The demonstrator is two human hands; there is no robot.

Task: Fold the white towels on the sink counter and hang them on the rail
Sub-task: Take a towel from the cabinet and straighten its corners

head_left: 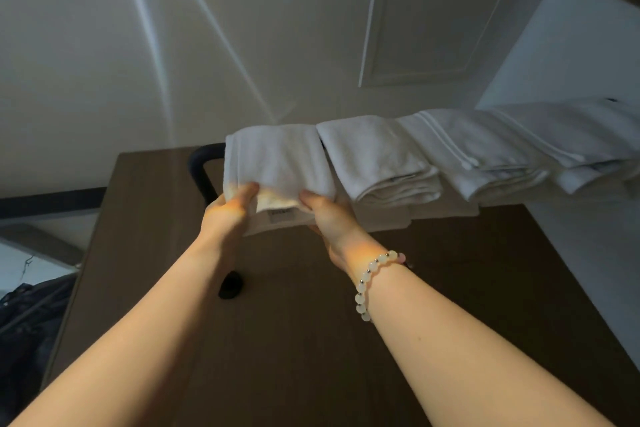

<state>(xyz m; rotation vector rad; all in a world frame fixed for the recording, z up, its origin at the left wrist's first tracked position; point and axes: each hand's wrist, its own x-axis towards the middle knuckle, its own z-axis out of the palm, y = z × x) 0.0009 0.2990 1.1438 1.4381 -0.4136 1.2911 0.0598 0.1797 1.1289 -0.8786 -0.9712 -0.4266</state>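
Where hands (227,210) (327,217) pinch, towel (277,156) hangs off rail (202,166).

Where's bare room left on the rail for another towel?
Only a short bare stretch of black rail, between its left bend and the leftmost towel, which the left hand and right hand hold. Rightward it is crowded: three more folded towels sit edge to edge. Hands can pass below, over the brown panel.

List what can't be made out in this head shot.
Head view:
- Rail: only the left end shows; hung towels cover the rest.
- Label on the held towel: print too blurred.
- Rightmost towel: cut by the right edge.
- Left hand, right hand: grip fingers hidden under the towel.
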